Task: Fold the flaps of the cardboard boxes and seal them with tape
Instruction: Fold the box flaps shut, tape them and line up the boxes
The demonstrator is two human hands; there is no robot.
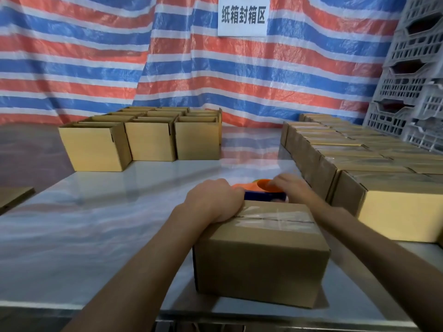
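Box (261,255) on bench (96,212), tape (275,218) along top.
Hold box edge with curled left hand (213,202); with right hand (290,188) gripping tape roller (263,195), pull down far side, press flat.

A closed cardboard box (261,255) sits at the table's (96,212) near edge, clear tape (275,218) along its top seam. The left hand (215,200) grips its far left corner. The right hand (290,188) (slightly blurred) holds an orange-and-blue tape dispenser (263,192) just behind it. Farther back stand open boxes (148,140) on the left and sealed boxes (359,164) on the right.

Left hand (213,200), right hand (291,188) — bare; forearms (148,255) bare.
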